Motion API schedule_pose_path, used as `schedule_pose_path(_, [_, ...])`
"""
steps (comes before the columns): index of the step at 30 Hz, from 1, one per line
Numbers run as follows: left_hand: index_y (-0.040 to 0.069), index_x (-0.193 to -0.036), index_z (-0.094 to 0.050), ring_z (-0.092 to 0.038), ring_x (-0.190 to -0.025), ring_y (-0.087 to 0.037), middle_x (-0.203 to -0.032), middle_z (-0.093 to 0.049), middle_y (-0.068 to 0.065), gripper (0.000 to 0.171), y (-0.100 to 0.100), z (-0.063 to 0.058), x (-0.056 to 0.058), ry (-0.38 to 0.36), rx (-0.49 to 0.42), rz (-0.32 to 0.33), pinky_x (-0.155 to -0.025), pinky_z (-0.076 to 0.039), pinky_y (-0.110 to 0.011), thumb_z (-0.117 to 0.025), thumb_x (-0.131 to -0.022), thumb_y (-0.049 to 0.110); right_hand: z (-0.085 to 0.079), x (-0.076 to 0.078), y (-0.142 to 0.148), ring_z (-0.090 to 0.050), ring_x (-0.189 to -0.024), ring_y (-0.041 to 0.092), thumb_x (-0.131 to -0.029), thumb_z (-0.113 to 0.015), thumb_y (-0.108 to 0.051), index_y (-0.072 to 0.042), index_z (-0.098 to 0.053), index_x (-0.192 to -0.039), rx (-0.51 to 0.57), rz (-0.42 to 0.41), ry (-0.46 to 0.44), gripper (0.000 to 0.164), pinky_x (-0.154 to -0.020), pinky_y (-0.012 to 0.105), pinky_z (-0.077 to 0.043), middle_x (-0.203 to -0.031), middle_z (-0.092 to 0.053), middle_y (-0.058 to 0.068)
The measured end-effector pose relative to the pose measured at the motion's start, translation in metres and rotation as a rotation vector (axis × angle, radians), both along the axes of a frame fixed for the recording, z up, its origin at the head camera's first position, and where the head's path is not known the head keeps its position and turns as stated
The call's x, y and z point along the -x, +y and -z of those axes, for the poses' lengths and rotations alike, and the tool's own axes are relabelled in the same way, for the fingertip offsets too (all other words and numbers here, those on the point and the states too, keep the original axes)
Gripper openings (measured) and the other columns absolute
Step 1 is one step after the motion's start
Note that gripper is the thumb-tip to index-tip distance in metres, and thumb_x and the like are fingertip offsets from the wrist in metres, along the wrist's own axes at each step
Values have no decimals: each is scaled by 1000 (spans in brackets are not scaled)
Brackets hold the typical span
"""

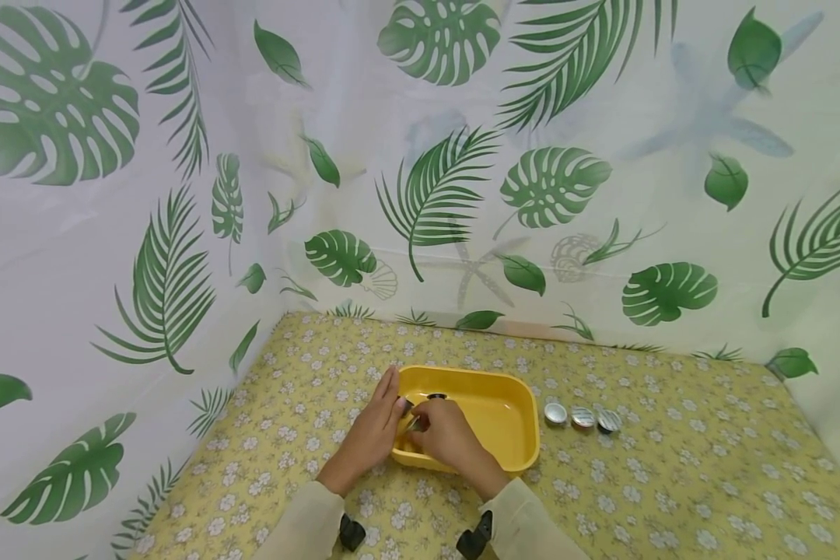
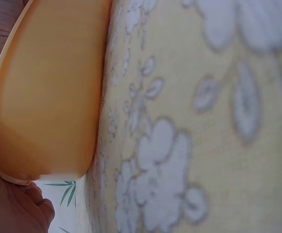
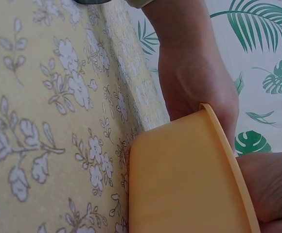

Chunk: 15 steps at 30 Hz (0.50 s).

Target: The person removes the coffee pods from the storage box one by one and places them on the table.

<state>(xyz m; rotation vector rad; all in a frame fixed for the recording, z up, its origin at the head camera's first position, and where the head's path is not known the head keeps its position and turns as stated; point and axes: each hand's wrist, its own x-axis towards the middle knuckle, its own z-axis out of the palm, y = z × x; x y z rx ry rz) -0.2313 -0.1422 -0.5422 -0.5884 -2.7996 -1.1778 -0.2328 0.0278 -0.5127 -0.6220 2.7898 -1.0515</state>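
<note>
"Doing what with the left hand (image 1: 371, 428)?"

"Laying it over the left rim of a yellow tub (image 1: 502, 424) on floral cloth (image 1: 672, 490); gripping or merely touching, impossible to tell."

"And with the right hand (image 1: 453, 437)?"

"Reaching inside, pinching a small shiny item (image 1: 414, 425). Also seeing three silver-topped pieces (image 1: 582, 418) in a row, just right of the tub."

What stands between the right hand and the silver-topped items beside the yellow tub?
The yellow tub's right wall does: the right hand is inside, toward the left end; the silver-topped items sit outside, just past that wall.
</note>
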Motion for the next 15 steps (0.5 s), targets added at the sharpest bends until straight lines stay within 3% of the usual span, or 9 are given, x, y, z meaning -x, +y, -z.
schedule_pose_path(7, [2,-162,-11,-16,-154,-30,-170,0,-8,59,-1,2,0,0,16,0,-119,-27,-53,-30,-114,30,-2,-7,7,-60,-75,12,-85,-81,-8,3,-75,-109,32,8,60,26,-69,30,-53,-89,-70,3])
schedule_pose_path(15, [4,-163,-10,-15,-154,-28,-171,-1,-7,59,0,1,1,-2,19,-6,-120,-26,-52,-30,-114,30,-13,-21,20,-58,-72,9,-86,-79,-5,-4,-75,-102,91,33,86,17,-66,27,-52,-86,-68,-2])
